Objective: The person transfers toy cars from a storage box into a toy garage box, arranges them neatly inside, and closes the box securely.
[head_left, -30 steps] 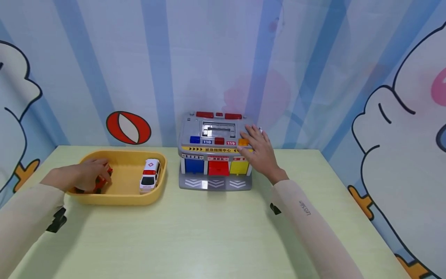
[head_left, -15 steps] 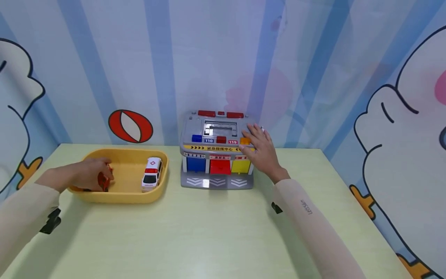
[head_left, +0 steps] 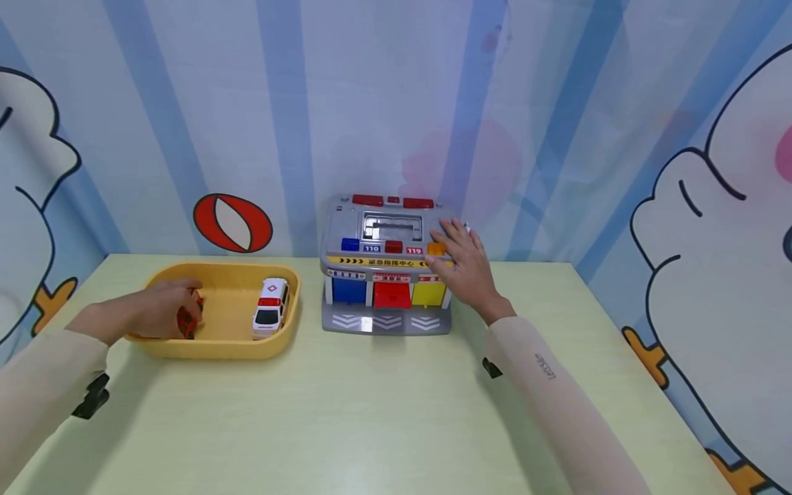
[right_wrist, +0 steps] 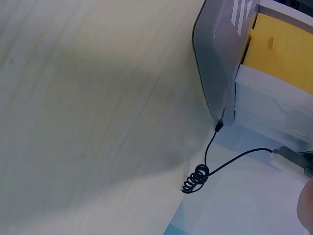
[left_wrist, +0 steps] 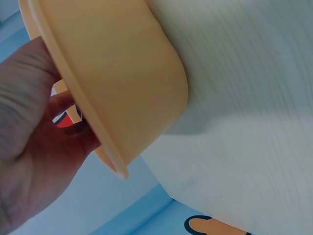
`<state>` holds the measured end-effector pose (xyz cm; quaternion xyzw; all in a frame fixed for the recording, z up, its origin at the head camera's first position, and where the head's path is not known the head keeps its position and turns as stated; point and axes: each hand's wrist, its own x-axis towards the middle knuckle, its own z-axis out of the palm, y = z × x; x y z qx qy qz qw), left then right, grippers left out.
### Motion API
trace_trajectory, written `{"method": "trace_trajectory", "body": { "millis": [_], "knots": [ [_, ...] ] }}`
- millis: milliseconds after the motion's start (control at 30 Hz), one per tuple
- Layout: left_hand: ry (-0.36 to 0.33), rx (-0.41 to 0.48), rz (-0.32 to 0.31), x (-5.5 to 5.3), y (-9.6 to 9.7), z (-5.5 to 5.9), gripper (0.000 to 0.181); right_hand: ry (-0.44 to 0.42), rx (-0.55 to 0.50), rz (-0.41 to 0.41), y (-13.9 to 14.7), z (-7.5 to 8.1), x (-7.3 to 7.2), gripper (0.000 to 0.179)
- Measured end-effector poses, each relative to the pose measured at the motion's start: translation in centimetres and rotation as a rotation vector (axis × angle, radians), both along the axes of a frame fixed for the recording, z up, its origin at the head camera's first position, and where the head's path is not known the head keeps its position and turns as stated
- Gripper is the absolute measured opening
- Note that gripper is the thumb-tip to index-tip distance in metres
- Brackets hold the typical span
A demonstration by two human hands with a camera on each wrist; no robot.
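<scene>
Inside the yellow tray [head_left: 213,349], at its left end, my left hand [head_left: 159,311] has its fingers curled round a red toy vehicle [head_left: 188,323], mostly hidden by the hand. The left wrist view shows this hand [left_wrist: 34,127] reaching over the tray's rim, with the toy out of sight. A white toy ambulance [head_left: 270,309] with a red stripe lies at the tray's right end. My right hand [head_left: 465,269] rests with fairly straight fingers on the right roof corner of a grey toy emergency station [head_left: 387,262], which has blue, red and yellow doors.
The tray and station stand near the back of the pale table [head_left: 371,419], a curtain [head_left: 371,103] behind them. In the right wrist view, a black coiled cord [right_wrist: 198,177] hangs beside the station's base and leads to a small grey piece [right_wrist: 293,159].
The left fingers have closed further round the red toy vehicle and shifted it slightly within the tray. The right hand stays on the station's roof. The head view has shifted slightly.
</scene>
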<state>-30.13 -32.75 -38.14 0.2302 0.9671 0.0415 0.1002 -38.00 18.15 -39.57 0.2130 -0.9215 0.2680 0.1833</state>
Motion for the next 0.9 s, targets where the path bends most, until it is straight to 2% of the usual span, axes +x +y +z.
{"method": "trace_trajectory", "body": {
  "millis": [433,633,767,900],
  "knots": [
    [0.037,0.002,0.033,0.0,0.4,-0.2,0.027,0.002,-0.014,0.006,0.0,0.0,0.0,0.061],
    [0.088,0.022,0.013,0.0,0.4,-0.2,0.033,-0.002,-0.015,0.005,-0.2,0.0,0.1,0.061],
    [0.107,0.037,-0.011,0.1,0.4,0.3,0.033,0.0,-0.011,0.001,-0.2,0.0,0.1,0.062],
    [0.093,0.035,0.004,0.4,0.7,1.3,0.031,0.002,-0.016,-0.001,-0.2,0.1,0.1,0.062]
  ]
}}
